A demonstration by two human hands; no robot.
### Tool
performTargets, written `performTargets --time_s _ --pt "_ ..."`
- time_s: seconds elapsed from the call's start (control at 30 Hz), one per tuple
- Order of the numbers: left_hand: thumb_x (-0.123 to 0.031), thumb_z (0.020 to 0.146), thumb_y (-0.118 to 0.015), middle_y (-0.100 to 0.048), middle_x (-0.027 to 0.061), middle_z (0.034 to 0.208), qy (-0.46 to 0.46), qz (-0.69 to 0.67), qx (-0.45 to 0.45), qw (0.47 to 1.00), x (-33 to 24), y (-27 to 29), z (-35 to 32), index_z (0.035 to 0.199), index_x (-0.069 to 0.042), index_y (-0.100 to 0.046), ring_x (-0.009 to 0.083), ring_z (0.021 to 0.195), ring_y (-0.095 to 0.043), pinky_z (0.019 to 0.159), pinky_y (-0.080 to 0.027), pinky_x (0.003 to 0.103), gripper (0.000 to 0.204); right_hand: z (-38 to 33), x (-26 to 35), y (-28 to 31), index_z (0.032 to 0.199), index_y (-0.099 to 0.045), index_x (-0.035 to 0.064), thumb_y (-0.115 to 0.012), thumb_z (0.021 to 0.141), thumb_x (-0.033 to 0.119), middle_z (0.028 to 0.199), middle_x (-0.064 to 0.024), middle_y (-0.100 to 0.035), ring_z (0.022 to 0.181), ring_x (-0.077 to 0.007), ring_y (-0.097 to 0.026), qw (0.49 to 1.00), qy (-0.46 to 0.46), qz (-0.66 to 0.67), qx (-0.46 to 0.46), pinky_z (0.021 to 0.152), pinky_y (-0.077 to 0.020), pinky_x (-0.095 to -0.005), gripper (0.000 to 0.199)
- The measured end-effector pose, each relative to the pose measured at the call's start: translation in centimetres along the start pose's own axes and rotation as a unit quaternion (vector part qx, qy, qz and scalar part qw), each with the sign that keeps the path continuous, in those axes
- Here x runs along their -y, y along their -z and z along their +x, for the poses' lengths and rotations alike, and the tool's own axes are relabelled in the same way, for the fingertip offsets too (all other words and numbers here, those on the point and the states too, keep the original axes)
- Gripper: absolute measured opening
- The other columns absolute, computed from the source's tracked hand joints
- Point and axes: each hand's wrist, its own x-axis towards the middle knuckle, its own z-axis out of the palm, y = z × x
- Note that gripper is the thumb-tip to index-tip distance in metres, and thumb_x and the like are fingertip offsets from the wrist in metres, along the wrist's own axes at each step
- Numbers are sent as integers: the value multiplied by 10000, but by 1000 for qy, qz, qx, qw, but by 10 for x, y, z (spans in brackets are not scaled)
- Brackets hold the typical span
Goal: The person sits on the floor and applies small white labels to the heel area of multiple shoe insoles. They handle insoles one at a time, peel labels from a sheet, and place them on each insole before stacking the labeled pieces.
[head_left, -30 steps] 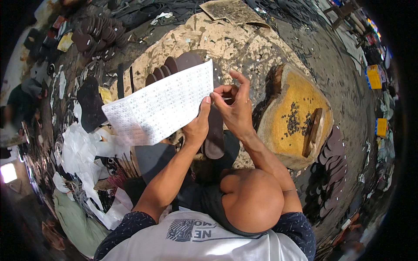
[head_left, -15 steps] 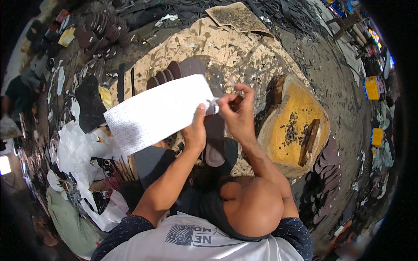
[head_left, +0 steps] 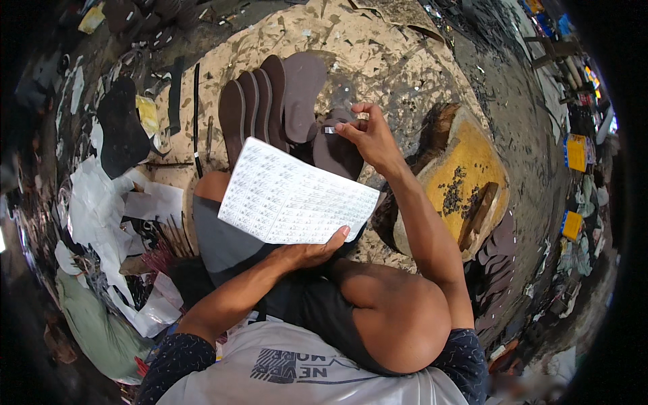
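Note:
My left hand [head_left: 314, 253] grips the lower edge of a white sheet of small printed labels [head_left: 290, 196], thumb on top, above my lap. My right hand [head_left: 371, 138] has its thumb and index finger closed at a small white label [head_left: 329, 129], which lies against the strap of a dark brown sandal [head_left: 331, 152]. The sheet covers part of that sandal. Left of it, a row of several dark brown soles [head_left: 260, 101] lies overlapping, beside another brown sandal [head_left: 302, 88].
A stained tan sheet [head_left: 378, 67] covers the floor. On my right stands a wooden block [head_left: 466, 148] with dark bits and a wooden bar [head_left: 480, 216] on it. White crumpled plastic [head_left: 98, 209] and a black sole-shaped piece [head_left: 121, 128] lie left. More brown soles [head_left: 496, 263] sit beyond the block.
The label sheet has tilted and come down closer to my lap with my left hand. My right hand has left the sheet's edge and moved forward to the sandal strap.

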Motion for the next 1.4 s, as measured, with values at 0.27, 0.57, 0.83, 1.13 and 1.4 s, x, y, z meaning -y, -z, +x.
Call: performTargets --time_s 0.27,0.57,0.83,1.13,1.4 --pt "-290 1010 -602 -486 209 1569 -100 55 -93 989 -1 6 -1 1530 -20 -493 407 1463 -410 1235 -251 518 596 6 -18 0 1316 -407 20 -772 976 133 975 -113 -688 880 -144 -658 1000 16 -19 -13 739 -520 -280 511" --pt "-310 996 -612 -405 194 1641 -88 63 -90 990 -7 19 1 1582 -40 -437 406 1529 -317 1268 -170 546 668 4 -6 -6 1310 -423 18 -781 969 149 998 -133 -703 913 -168 -684 998 -7 -53 -23 735 -531 -296 511" --pt "-336 1004 -597 -406 192 1640 -110 73 -97 987 -5 20 -1 1586 -47 -435 399 1523 -326 1263 -188 547 669 4 4 -8 1352 -433 -2 -784 978 202 1024 -134 -722 978 -178 -706 992 -31 -119 -21 837 -547 -313 552" --pt "-382 1011 -573 -374 193 1658 -136 142 -128 972 7 10 0 1612 -68 -402 397 1560 -272 1276 -149 552 699 1 5 -12 1348 -447 -14 -784 979 236 1000 -132 -729 961 -175 -707 988 -20 -150 -34 815 -536 -304 559" --pt "-403 1016 -545 -313 187 1692 -122 177 -101 971 4 13 0 1628 -84 -377 396 1578 -229 1278 -118 568 711 3 -4 -10 1324 -452 -10 -789 972 222 975 -113 -731 918 -156 -696 985 10 -170 -41 762 -530 -293 539"
